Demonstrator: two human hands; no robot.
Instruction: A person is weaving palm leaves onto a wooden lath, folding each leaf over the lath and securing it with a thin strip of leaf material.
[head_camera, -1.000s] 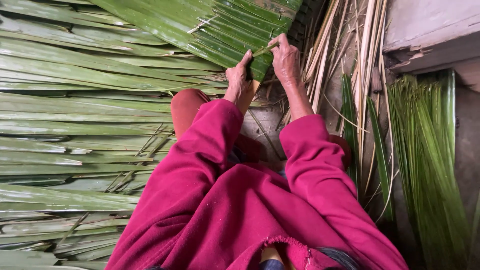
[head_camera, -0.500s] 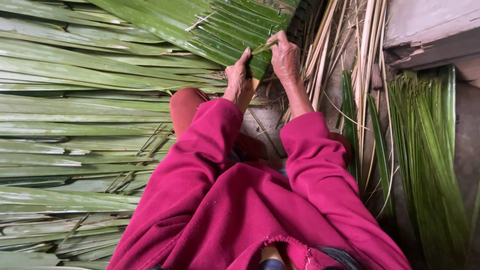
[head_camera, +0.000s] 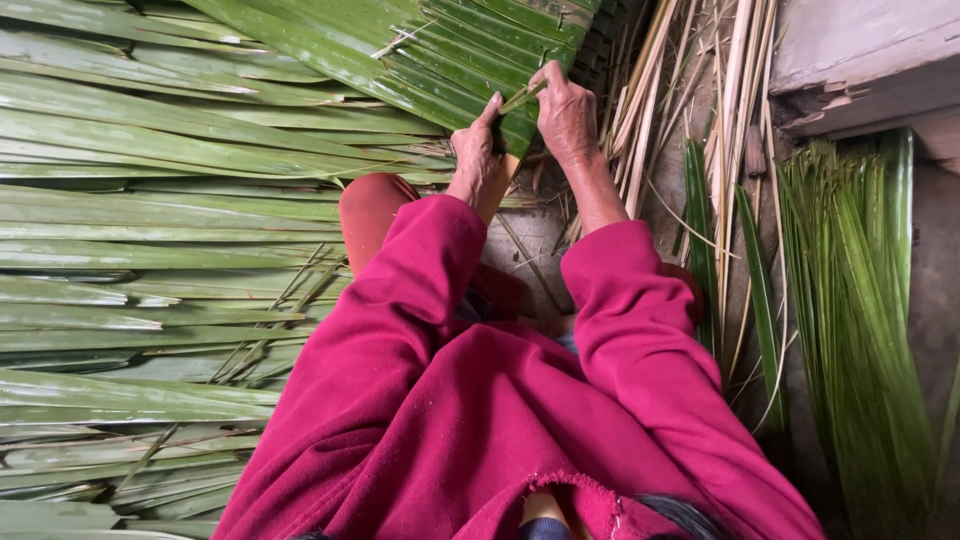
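Observation:
Both my hands work at the edge of a large green palm frond (head_camera: 420, 55) lying ahead of me. My left hand (head_camera: 478, 148) grips a dark tool with a wooden handle, pressed against the leaf. My right hand (head_camera: 566, 112) pinches a narrow leaf strip (head_camera: 524, 97) at the frond's lower edge, close beside the left hand. Both arms wear magenta sleeves.
Long green palm leaves (head_camera: 150, 250) cover the ground to the left. Pale dry leaf ribs (head_camera: 700, 130) lie at the upper right. A bundle of thin green strips (head_camera: 860, 300) lies along the right. A grey block edge (head_camera: 860, 60) sits at top right.
My hands stay at the same spot on the frond; the right hand's fingers shifted slightly along the strip.

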